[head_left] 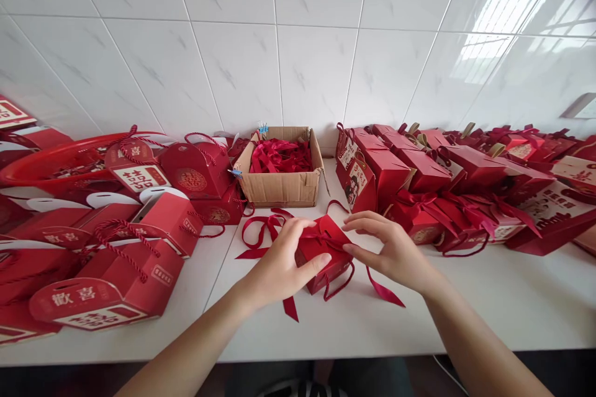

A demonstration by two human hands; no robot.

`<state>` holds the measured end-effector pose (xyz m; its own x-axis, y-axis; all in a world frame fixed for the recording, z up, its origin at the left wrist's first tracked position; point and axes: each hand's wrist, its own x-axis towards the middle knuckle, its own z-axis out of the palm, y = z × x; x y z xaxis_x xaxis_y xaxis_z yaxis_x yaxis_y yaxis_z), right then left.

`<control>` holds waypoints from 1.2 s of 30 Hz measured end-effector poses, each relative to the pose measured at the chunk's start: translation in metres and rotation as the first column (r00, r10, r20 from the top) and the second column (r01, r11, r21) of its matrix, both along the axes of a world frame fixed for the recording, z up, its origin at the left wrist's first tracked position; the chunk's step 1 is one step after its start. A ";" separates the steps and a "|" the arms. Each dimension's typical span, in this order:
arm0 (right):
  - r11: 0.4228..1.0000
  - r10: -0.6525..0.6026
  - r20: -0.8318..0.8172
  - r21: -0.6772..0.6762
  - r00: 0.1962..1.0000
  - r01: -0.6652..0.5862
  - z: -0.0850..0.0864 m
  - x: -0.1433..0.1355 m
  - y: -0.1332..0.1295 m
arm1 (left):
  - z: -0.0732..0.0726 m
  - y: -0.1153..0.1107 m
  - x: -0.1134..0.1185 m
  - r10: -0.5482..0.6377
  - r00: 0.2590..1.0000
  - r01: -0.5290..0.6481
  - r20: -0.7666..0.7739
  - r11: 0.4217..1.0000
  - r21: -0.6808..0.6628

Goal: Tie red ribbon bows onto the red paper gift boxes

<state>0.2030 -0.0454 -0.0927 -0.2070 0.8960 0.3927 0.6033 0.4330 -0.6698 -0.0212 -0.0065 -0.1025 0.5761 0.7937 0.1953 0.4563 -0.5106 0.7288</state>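
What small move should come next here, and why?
Probably draw the red ribbon snug across the red gift box: it lies over the top flaps, one tail trails loose on the table, and the left hand is at the box's side, seemingly able to steady it while the right hand pulls.

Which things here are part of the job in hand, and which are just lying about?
In use, it seems:
- small red box between left hand and right hand
- red ribbon on it
- cardboard box of ribbons

Lying about, it seems:
- red boxes at left
- red boxes at right
- red basin
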 end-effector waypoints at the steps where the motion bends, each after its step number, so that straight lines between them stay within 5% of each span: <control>1: 1.000 0.029 0.000 -0.013 1.000 -0.029 0.001 -0.005 0.004 | -0.001 0.000 0.001 -0.006 1.000 0.006 0.018 1.000 -0.010; 4: 0.999 0.039 0.039 -0.023 0.998 -0.039 -0.001 -0.016 0.010 | -0.006 0.004 0.002 -0.004 0.999 0.005 0.051 1.000 -0.028; 12: 0.984 -0.166 0.254 -0.028 0.953 0.178 -0.009 -0.034 0.001 | -0.011 0.017 0.000 -0.043 0.993 0.062 0.107 0.981 -0.184; 27: 0.978 -0.187 0.155 0.121 0.970 0.169 -0.027 -0.033 -0.002 | -0.017 0.018 0.003 -0.047 0.986 0.071 0.158 0.986 -0.148; 32: 0.987 -0.152 -0.008 -0.051 0.988 0.151 -0.024 -0.022 -0.007 | -0.023 0.023 -0.002 0.118 0.984 -0.096 0.132 0.982 -0.160; 36: 0.935 -0.197 -0.034 -0.306 0.980 0.177 -0.025 -0.011 -0.008 | -0.026 0.028 -0.005 0.283 0.953 -0.265 0.106 0.952 -0.155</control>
<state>0.1918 -0.0533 -0.1181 -0.0078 0.9943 0.1065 0.6060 0.0894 -0.7905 -0.0263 0.0219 -0.1288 0.3109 0.9415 0.1298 0.4650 -0.2698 0.8432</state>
